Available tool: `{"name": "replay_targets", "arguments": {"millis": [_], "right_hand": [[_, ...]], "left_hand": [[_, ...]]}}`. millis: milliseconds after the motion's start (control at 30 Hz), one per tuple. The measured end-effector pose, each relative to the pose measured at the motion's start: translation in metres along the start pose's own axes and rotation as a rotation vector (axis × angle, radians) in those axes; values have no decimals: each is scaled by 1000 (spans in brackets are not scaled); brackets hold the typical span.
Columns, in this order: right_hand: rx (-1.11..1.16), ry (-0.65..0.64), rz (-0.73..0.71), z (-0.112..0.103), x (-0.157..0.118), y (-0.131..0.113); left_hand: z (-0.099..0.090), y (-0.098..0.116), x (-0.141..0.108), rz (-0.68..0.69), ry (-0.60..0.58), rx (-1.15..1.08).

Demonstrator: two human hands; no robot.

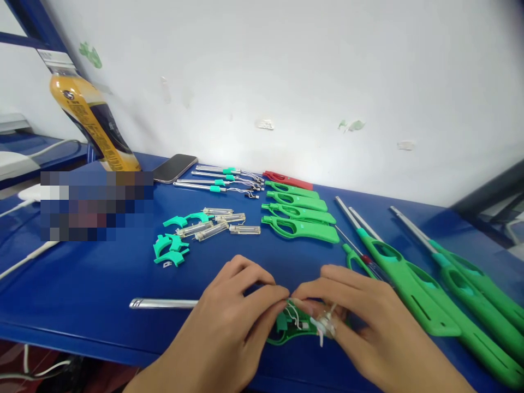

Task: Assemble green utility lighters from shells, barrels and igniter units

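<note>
In front of me lies a green lighter housing (305, 330) with its inside facing up, showing white wires and a small dark part. A silver metal tube (164, 303) sticks out leftward past my left hand (245, 311). That hand is closed, thumb and fingertips pinching the housing's upper edge. My right hand (360, 316) is closed too, with a clear plastic fuel tank (325, 323) with a white tip in its fingers, over the housing's right end. The thumb and index fingertips of both hands nearly meet. The hands hide part of the housing.
Behind lie clear tanks (212, 230), teal triggers (170, 250), tubes with wires (200, 186), green housing halves (301, 229) and a red one (289, 180). Assembled lighters (409, 273) and a screwdriver (370, 265) lie right. A phone (176, 167) and bottle (96, 120) stand back left.
</note>
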State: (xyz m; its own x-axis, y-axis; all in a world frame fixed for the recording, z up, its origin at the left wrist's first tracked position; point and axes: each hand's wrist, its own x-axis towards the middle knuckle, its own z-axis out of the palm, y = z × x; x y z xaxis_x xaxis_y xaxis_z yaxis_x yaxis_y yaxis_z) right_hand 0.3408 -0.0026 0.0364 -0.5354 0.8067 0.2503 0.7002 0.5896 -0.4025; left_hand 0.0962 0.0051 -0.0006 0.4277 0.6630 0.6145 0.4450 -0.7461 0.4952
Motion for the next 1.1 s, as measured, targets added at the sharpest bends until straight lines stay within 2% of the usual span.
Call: {"name": "replay_targets", "arguments": {"millis": [67, 167, 267, 400, 533, 833, 1100], "right_hand": [[-46, -9, 33, 2, -7, 2], [-142, 92, 129, 8, -22, 7], [-171, 151, 142, 9, -27, 10], [-99, 146, 122, 4, -13, 4], [-1, 90, 68, 2, -3, -2], [34, 65, 91, 7, -6, -4], [18, 108, 76, 9, -6, -7]], "left_hand": [[1, -1, -1, 9, 3, 11], [2, -3, -2, 24, 9, 32], [1, -3, -2, 28, 11, 40], [0, -2, -1, 33, 24, 43], [0, 1, 0, 52, 32, 43], [1, 1, 1, 60, 37, 38], [-2, 2, 2, 67, 13, 60]]}}
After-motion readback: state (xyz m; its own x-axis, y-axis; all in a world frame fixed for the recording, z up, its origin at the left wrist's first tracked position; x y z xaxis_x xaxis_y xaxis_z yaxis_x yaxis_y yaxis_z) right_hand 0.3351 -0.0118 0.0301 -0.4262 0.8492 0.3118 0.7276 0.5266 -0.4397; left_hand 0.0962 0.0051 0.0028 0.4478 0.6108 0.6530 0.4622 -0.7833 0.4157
